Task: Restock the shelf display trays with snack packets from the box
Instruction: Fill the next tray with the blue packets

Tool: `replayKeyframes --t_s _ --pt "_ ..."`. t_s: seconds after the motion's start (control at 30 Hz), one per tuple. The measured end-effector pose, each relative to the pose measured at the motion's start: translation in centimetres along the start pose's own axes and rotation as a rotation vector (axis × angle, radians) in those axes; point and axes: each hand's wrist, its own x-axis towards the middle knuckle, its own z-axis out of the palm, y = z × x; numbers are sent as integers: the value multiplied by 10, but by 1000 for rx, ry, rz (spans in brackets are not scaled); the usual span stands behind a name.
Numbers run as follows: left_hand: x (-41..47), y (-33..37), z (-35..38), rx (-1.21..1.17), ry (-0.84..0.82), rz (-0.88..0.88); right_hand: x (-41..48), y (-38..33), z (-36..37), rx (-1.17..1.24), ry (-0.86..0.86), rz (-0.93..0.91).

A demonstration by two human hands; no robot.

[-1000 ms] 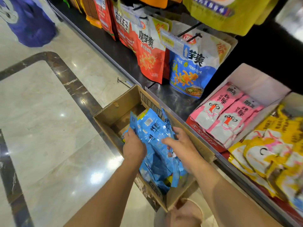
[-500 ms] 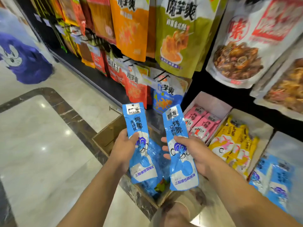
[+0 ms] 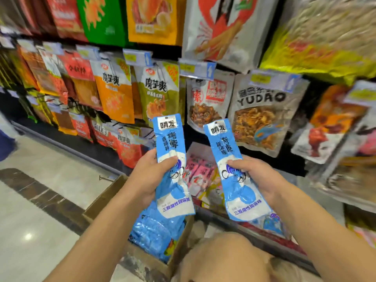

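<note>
My left hand [image 3: 149,176] grips a long blue snack packet [image 3: 171,139] upright, thumb across its front. My right hand [image 3: 257,176] holds a second blue packet [image 3: 223,147] of the same kind, tilted slightly left. Both packets hang in front of the shelf, above the cardboard box [image 3: 101,202] on the floor. More blue packets [image 3: 156,233] fill the box. Behind the held packets, a display tray with pink packets [image 3: 200,169] sits on the low shelf, partly hidden. A bit of another blue packet [image 3: 273,224] shows below my right hand.
Large hanging snack bags cover the shelf wall, among them a grey bag marked YUDAO [image 3: 262,115] and an orange bag [image 3: 114,94]. Blue price tags [image 3: 196,70] stick out on hooks. Polished floor [image 3: 40,200] lies at left. My knee [image 3: 223,259] is at the bottom.
Both hands have lifted out of the box, each with one blue packet, and risen to shelf height. My view has tilted up from the box to the hanging bags.
</note>
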Motion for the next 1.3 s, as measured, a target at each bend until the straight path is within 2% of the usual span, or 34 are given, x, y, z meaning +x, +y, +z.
replayKeyframes --t_s 0.27,0.43,0.73,1.0,1.3 --pt "-11 36 56 52 -136 -40 -47 2 -52 64 50 -84" --pt "-3 30 88 125 -191 -65 -55 24 -77 113 109 -74" --pt "16 -72 146 198 -285 -234 -42 91 -130 277 203 14" --pt "61 -156 196 209 -287 -361 -9 149 -201 353 380 116" --pt "140 -242 275 353 -304 -450 28 181 -281 380 582 168"
